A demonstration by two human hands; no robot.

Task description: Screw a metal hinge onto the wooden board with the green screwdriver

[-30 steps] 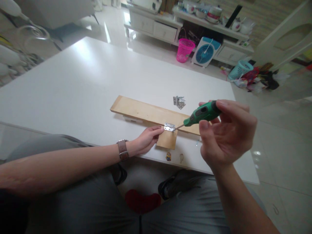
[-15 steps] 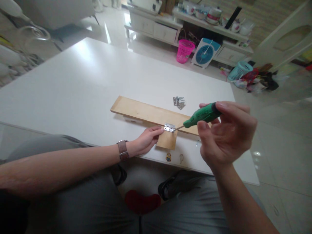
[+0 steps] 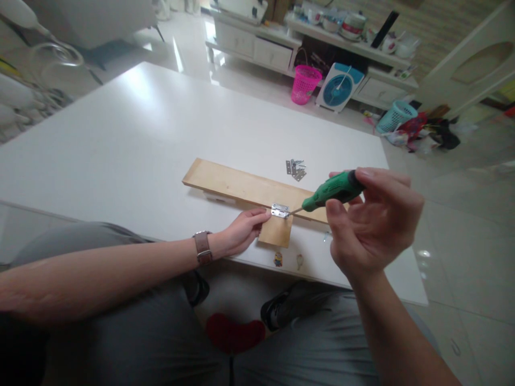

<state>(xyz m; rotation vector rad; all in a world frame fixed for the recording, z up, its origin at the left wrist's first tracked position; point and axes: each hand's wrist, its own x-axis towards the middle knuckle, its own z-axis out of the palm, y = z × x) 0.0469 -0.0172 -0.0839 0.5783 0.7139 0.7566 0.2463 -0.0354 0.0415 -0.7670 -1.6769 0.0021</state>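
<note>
My right hand grips a green screwdriver by its handle, fingers around the dark end. Its tip meets the right lower corner of a silver hinge. That hinge spans a long wooden board and a small wooden piece at the board's near edge. My left hand pinches the small piece at its left side, thumb and fingertips close to the hinge. Whether a screw sits under the screwdriver tip is too small to tell.
Loose hinges and screws lie beyond the board on the white table. At the near edge are a minion figure and a small pale item. A pink basket and a blue fan stand on the floor behind.
The screwdriver and my right hand have shifted very slightly, with the tip still at the hinge corner. My left hand, the board and the small piece stay in place.
</note>
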